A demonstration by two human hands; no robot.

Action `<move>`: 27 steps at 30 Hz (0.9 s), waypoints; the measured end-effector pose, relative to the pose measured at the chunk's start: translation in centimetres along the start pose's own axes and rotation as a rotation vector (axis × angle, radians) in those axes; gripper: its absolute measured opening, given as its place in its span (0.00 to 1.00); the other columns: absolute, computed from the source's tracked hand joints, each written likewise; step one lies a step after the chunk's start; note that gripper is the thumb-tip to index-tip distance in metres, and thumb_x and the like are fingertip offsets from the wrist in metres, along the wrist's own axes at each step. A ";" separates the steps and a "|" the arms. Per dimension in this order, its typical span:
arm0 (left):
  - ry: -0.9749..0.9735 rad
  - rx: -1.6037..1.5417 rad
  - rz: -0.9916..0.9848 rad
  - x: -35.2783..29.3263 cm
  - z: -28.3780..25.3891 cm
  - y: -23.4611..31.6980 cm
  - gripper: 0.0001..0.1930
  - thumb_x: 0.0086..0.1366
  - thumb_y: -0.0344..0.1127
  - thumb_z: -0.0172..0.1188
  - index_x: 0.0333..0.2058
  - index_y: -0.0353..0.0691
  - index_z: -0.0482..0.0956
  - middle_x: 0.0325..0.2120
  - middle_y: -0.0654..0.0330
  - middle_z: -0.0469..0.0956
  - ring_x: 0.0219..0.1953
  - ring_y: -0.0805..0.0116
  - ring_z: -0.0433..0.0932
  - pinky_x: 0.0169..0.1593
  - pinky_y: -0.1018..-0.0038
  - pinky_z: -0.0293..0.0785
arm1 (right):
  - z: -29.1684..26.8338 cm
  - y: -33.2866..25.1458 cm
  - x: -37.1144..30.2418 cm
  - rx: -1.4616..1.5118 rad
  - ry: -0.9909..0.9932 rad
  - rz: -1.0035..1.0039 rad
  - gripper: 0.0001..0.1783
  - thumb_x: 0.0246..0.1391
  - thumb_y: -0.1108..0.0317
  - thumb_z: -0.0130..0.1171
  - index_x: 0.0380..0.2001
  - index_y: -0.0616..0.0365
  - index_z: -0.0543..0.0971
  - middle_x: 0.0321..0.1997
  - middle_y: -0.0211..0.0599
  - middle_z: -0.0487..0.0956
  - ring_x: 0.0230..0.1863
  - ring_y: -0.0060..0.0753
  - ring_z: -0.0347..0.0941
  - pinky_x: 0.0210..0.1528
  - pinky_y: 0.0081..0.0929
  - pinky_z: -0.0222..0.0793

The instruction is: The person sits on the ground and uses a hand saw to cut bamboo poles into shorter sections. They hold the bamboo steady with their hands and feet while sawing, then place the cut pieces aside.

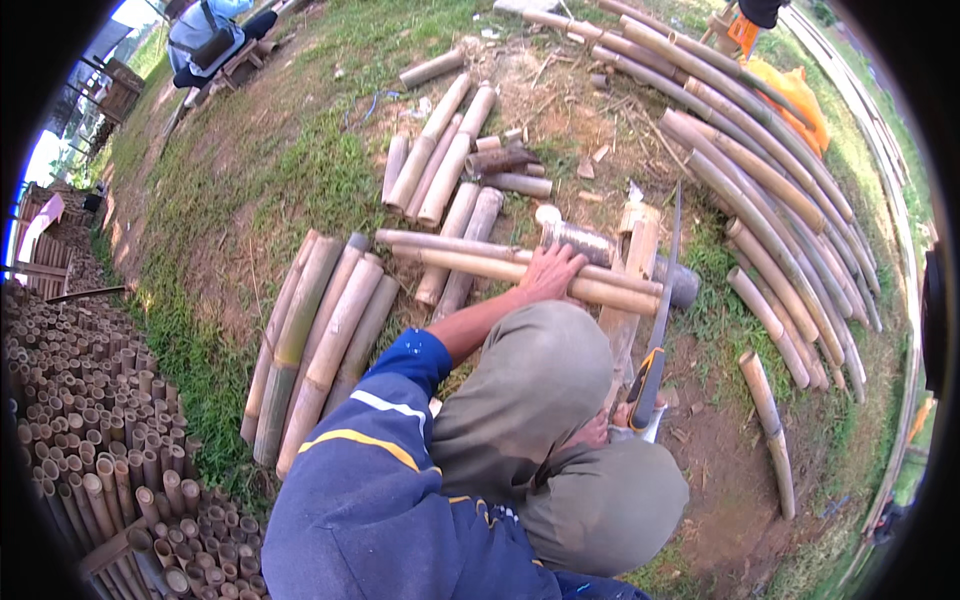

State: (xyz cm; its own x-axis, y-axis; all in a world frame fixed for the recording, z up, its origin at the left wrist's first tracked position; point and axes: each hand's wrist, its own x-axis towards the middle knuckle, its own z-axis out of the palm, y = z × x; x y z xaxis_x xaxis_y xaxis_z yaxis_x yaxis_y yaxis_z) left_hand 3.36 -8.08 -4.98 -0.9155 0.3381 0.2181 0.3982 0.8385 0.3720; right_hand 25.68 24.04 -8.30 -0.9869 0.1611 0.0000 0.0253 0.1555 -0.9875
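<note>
My left hand (555, 272) presses down over two bamboo poles (470, 262) lying side by side, its fingers wrapped across them. Their right ends rest over a wooden block (640, 235) and a short thick log (585, 242). Low between my knees, my right hand (624, 416), partly hidden by a knee, is closed round the black and orange handle of a hand saw (668, 270). The long narrow blade points away from me, alongside the poles' right ends; whether it touches them I cannot tell.
Cut bamboo lengths (325, 350) lie at left, with more (440, 155) ahead. Long bamboo poles (770, 170) are heaped at right, near a single piece (768, 430). A large stack of bamboo (110, 440) fills the lower left. Another person (215, 45) is at the far left.
</note>
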 end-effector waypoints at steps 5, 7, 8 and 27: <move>-0.118 -0.040 -0.110 0.7 -0.9 -3.3 0.37 0.74 0.74 0.55 0.60 0.45 0.80 0.52 0.46 0.76 0.58 0.45 0.75 0.58 0.48 0.70 | 3.9 -1.7 -0.2 0.298 -0.066 0.070 0.37 0.62 0.67 0.73 0.70 0.59 0.68 0.55 0.35 0.76 0.51 0.25 0.75 0.54 0.32 0.76; -0.123 0.049 -0.186 2.2 -1.7 -5.1 0.29 0.79 0.65 0.53 0.58 0.46 0.80 0.53 0.46 0.76 0.59 0.44 0.75 0.58 0.46 0.71 | 4.4 -1.7 0.1 0.290 -0.046 0.085 0.37 0.62 0.67 0.73 0.70 0.58 0.68 0.55 0.35 0.76 0.51 0.25 0.75 0.54 0.32 0.77; -0.030 0.108 -0.166 2.8 -2.0 -6.7 0.25 0.78 0.61 0.56 0.57 0.47 0.81 0.53 0.45 0.76 0.59 0.44 0.74 0.57 0.45 0.71 | 4.8 -2.3 0.8 0.294 -0.048 0.071 0.37 0.62 0.67 0.73 0.70 0.58 0.68 0.55 0.35 0.76 0.51 0.25 0.75 0.54 0.31 0.77; -0.802 0.330 0.384 14.2 -6.2 8.3 0.43 0.73 0.73 0.60 0.68 0.40 0.71 0.62 0.39 0.79 0.62 0.40 0.82 0.66 0.48 0.78 | 3.5 -10.6 -1.5 -0.004 0.090 -0.134 0.41 0.55 0.79 0.68 0.72 0.61 0.67 0.63 0.42 0.76 0.60 0.33 0.74 0.65 0.35 0.74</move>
State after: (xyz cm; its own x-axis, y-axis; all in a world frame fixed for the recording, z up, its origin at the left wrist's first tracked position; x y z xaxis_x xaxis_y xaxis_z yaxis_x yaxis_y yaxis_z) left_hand -5.97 1.00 6.74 -0.5400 0.7062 -0.4579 0.7567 0.6456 0.1034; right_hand 26.37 18.69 1.65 -0.9633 0.2251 0.1465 -0.1052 0.1858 -0.9769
